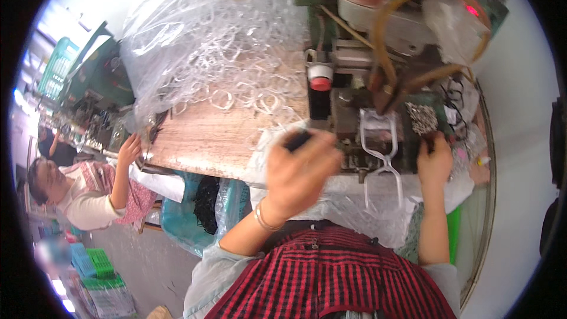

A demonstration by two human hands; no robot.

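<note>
One clear spectacle frame [387,161] is laid at the press [348,112], seemingly unfinished, with more heaped left of the press on the desk [207,136]; whether anything is gripped by the left hand's [301,168] or right hand's [436,162] fingers cannot be told.

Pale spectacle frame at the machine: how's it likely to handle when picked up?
The pale spectacle frame is probably light: its two loops are thin-rimmed. Likely fairly stiff, since both loops hold their shape. Possibly fragile where the loops join, which looks narrow.
</note>
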